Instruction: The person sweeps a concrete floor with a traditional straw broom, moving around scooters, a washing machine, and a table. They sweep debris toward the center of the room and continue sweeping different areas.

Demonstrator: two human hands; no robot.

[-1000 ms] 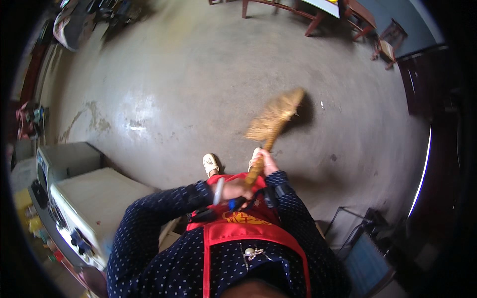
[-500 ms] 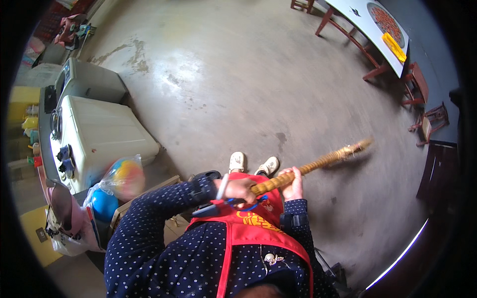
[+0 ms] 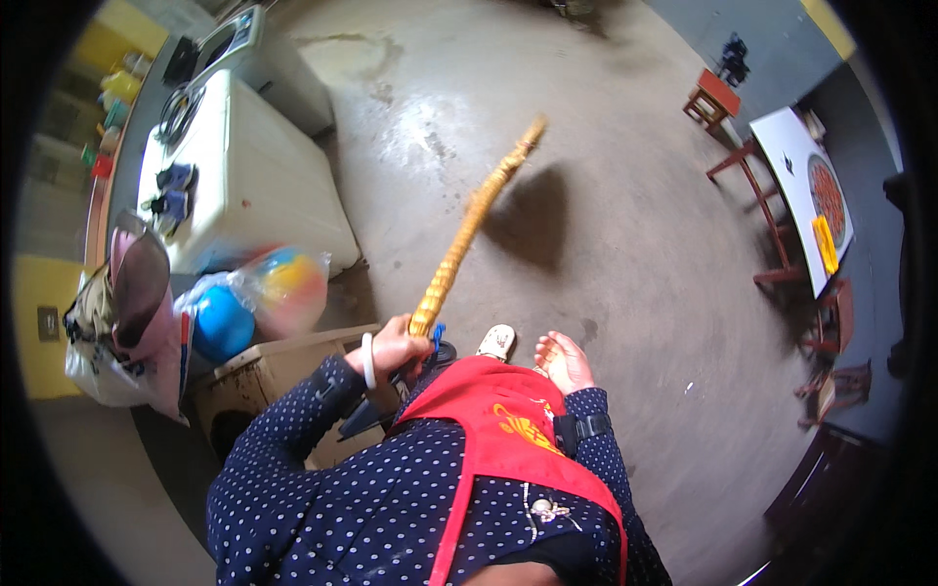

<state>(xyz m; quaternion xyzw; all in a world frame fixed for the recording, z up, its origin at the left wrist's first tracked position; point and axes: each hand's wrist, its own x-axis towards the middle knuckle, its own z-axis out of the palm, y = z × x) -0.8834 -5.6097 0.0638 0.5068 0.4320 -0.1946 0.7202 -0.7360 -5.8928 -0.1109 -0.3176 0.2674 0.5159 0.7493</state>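
Note:
My left hand [image 3: 399,349], a white bangle at its wrist, is closed round the lower end of a long, ribbed, yellow-brown straw stick [image 3: 459,244] that resembles a broom handle. The stick slants up and away to the right, its far tip thin and blurred. Something blue [image 3: 437,337] shows beside this hand, too small to name. Below it is a dark flat edge [image 3: 363,420], partly hidden by my sleeve. My right hand [image 3: 564,361] is off the stick, in front of my red apron [image 3: 489,410], palm up with fingers stretched out and nothing in them.
At left stand a white appliance [image 3: 278,166] with small shoes [image 3: 171,200] on top, bagged balls [image 3: 223,322] and a wooden cabinet [image 3: 234,386]. At right are a white-topped table [image 3: 796,186], a stool [image 3: 716,95] and small chairs [image 3: 840,386]. A dark shadow [image 3: 537,220] lies on the floor.
My right hand has let go of the stick and opened. The stick, still in my left hand, has swung from pointing right to pointing away. The view has turned to the right.

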